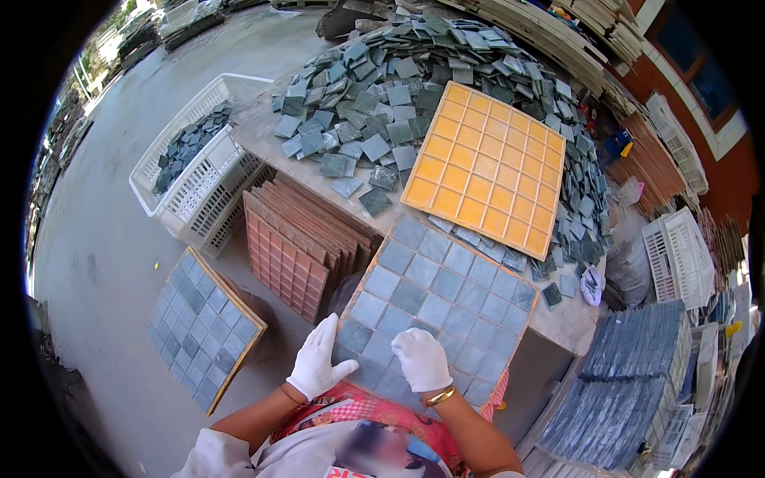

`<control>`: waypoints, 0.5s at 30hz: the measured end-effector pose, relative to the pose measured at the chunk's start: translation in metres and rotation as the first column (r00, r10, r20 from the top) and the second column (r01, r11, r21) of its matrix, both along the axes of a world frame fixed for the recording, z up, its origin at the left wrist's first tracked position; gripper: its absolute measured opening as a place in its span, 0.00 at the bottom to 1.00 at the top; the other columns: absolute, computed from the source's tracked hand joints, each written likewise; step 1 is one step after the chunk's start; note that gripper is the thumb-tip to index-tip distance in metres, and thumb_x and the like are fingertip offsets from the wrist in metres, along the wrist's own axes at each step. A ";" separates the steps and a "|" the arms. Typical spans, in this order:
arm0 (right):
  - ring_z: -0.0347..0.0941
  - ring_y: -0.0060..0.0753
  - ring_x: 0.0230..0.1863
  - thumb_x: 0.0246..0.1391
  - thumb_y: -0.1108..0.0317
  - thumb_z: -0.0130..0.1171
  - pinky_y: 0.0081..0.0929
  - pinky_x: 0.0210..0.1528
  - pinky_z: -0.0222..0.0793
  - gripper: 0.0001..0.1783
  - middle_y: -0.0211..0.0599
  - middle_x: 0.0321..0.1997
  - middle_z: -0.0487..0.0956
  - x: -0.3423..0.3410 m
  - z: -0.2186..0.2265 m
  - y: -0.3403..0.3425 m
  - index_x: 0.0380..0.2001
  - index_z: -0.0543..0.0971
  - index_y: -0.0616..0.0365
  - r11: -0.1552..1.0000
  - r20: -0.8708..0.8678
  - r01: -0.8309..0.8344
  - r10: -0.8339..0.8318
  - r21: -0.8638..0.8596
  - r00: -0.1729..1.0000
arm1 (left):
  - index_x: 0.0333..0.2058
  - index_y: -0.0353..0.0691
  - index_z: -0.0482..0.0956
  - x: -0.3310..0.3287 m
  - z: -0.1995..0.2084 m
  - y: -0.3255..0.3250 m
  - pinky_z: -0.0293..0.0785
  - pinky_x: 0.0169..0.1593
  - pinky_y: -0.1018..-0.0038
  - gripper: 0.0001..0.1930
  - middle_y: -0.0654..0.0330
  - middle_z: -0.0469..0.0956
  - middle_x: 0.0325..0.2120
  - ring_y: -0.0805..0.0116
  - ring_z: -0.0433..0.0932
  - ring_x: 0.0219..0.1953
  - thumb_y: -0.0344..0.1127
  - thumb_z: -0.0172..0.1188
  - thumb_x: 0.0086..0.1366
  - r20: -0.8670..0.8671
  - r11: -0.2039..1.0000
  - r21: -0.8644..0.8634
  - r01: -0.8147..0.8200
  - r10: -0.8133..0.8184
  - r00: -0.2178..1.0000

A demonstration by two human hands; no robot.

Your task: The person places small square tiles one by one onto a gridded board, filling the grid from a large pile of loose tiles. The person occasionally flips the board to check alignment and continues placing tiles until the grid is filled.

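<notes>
A square grid tray filled with grey-blue stone tiles [434, 307] lies tilted in front of me, its near edge against my body. My left hand [319, 362], in a white glove, rests along the tray's lower left edge, fingers stretched and thumb apart. Over the tray's lower tiles is my right hand [422, 360], also white-gloved, with its fingers curled closed; whatever they hold, if anything, is hidden. Beyond the tray, a yellow grid mould [488, 169] with bare compartments leans on a heap of loose square stone tiles [390, 103].
The heap covers a worktable [279, 151]. At left, a white plastic crate [185, 195] contains dark tiles. Reddish-brown grid moulds [283, 251] stand stacked beside the table. Another filled tile tray [203, 327] leans at lower left. Stacked tile sheets [613, 382] and white crates [679, 259] stand at right.
</notes>
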State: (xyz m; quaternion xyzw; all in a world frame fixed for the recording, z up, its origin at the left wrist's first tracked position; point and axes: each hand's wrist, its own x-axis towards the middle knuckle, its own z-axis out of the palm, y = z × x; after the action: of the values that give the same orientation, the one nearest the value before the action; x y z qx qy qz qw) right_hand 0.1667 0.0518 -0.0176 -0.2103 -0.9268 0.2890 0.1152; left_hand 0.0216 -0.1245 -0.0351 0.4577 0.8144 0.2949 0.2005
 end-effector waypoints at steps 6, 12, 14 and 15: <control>0.72 0.45 0.40 0.48 0.65 0.61 0.37 0.40 0.70 0.11 0.35 0.36 0.75 -0.007 0.020 0.003 0.36 0.75 0.49 1.000 0.086 -0.003 0.002 0.015 0.996 | 0.63 0.31 0.52 0.001 -0.001 -0.003 0.58 0.64 0.61 0.47 0.42 0.62 0.58 0.45 0.60 0.61 0.49 0.66 0.51 -0.003 0.998 0.056 -0.009 0.009 1.000; 0.73 0.44 0.42 0.47 0.67 0.62 0.36 0.41 0.70 0.16 0.36 0.41 0.76 -0.003 0.015 0.046 0.42 0.75 0.49 0.875 -0.228 0.374 -0.314 0.308 0.922 | 0.62 0.33 0.55 -0.002 -0.006 -0.010 0.57 0.64 0.61 0.43 0.44 0.61 0.59 0.46 0.60 0.62 0.48 0.64 0.54 0.002 0.994 0.106 0.003 -0.003 1.000; 0.73 0.43 0.42 0.47 0.67 0.62 0.36 0.41 0.71 0.15 0.35 0.40 0.77 0.012 0.015 0.040 0.41 0.76 0.49 0.928 -0.159 0.237 -0.198 0.288 0.967 | 0.62 0.32 0.55 -0.002 -0.005 -0.011 0.57 0.64 0.61 0.44 0.44 0.61 0.60 0.46 0.60 0.62 0.47 0.65 0.53 -0.002 0.993 0.119 0.000 0.000 1.000; 0.73 0.43 0.41 0.47 0.67 0.63 0.36 0.41 0.71 0.14 0.35 0.39 0.77 0.019 0.012 0.027 0.40 0.76 0.50 0.970 -0.070 0.096 -0.082 0.224 0.994 | 0.62 0.32 0.55 -0.003 -0.005 -0.008 0.57 0.64 0.61 0.44 0.44 0.61 0.60 0.46 0.59 0.62 0.46 0.66 0.53 -0.004 0.991 0.131 0.008 -0.008 1.000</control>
State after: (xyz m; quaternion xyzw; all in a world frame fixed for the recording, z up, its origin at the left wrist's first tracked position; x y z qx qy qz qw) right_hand 0.1861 0.0787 -0.0053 -0.2284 -0.9394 0.1820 0.1793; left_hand 0.0187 -0.1324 -0.0397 0.4736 0.7918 0.3463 0.1699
